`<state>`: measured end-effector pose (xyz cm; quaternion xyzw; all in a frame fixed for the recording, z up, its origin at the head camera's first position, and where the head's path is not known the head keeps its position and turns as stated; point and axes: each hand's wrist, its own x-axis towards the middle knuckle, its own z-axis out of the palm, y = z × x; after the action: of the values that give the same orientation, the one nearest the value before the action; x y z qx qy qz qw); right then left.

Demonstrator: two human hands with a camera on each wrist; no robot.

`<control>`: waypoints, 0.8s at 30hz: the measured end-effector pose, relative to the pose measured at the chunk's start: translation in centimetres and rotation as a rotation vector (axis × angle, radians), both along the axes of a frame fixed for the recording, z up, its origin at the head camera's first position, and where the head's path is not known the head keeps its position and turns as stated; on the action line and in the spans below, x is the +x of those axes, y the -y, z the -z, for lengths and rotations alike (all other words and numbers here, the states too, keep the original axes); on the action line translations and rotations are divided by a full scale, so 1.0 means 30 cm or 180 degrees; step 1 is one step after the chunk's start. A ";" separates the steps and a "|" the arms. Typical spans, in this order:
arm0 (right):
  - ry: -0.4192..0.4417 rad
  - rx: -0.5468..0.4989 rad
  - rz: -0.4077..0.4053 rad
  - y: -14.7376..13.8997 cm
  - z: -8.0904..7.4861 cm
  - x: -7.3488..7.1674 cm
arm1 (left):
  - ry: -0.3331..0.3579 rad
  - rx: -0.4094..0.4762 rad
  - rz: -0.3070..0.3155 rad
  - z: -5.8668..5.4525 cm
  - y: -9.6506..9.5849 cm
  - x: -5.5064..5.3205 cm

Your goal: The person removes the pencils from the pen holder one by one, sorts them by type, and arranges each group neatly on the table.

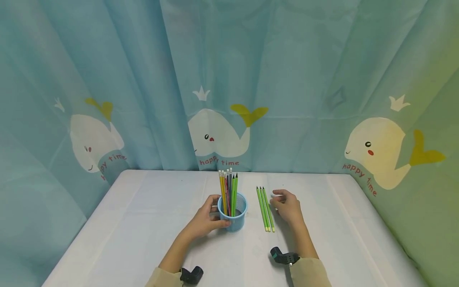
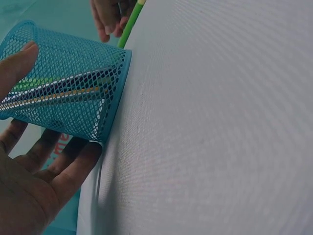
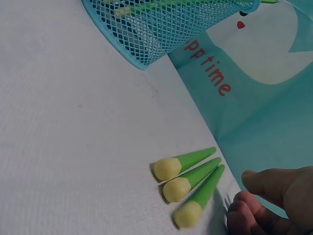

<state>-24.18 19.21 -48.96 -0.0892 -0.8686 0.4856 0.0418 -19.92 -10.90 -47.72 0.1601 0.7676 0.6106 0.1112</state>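
Observation:
A light-blue mesh pencil cup [image 1: 235, 224] stands upright on the table, with several pencils [image 1: 224, 191] leaning in it, yellow, dark, red and green. My left hand [image 1: 202, 221] holds the cup from its left side, thumb in front and fingers around the back. In the left wrist view the thumb and fingers lie on either side of the mesh cup [image 2: 73, 54]. Three green pencils [image 1: 265, 209] lie side by side to the right of the cup, yellow ends toward me. My right hand [image 1: 288, 207] hovers just right of them, fingers loosely bent, holding nothing.
A white cloth covers the table [image 1: 143, 231]. Behind it hangs a blue-green curtain [image 1: 301, 79] printed with whales. Each wrist wears a dark strap-on camera [image 1: 285, 256].

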 end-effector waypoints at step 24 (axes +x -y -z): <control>-0.0324 -0.0606 -0.0731 0.116 -0.095 0.031 | -0.0033 -0.0058 -0.0002 -0.005 0.001 0.006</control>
<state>-23.24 15.74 -46.12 0.0319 -0.8199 0.5713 0.0213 -19.73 -10.92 -47.58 0.1619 0.7737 0.6028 0.1085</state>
